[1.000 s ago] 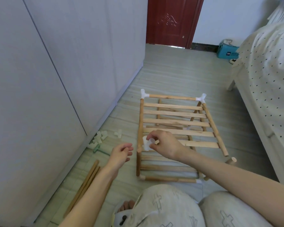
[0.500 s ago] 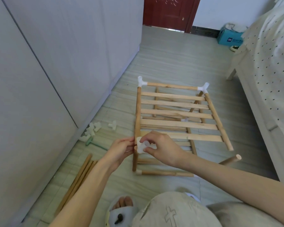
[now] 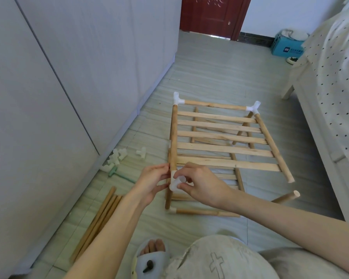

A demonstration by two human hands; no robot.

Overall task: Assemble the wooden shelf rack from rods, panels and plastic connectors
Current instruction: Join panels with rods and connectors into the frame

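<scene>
A part-built wooden rack (image 3: 226, 135) lies on the floor, its slatted panel framed by rods with white plastic connectors (image 3: 177, 98) at the far corners. My right hand (image 3: 201, 183) pinches a white connector (image 3: 175, 183) at the near end of the rack's left rod (image 3: 174, 137). My left hand (image 3: 152, 181) grips that same rod end from the left side. The connector sits on or right at the rod tip; my fingers hide the joint. A second slatted layer shows underneath.
Several loose white connectors (image 3: 117, 158) and a green mallet (image 3: 117, 174) lie by the wardrobe wall at left. Spare rods (image 3: 98, 222) lie along the wall nearer me. A loose rod end (image 3: 290, 196) sticks out at right. A bed (image 3: 334, 97) borders the right side.
My left hand came in from the left and took hold of the rod end. My right hand brought the connector down onto that rod end. The camera shifted closer.
</scene>
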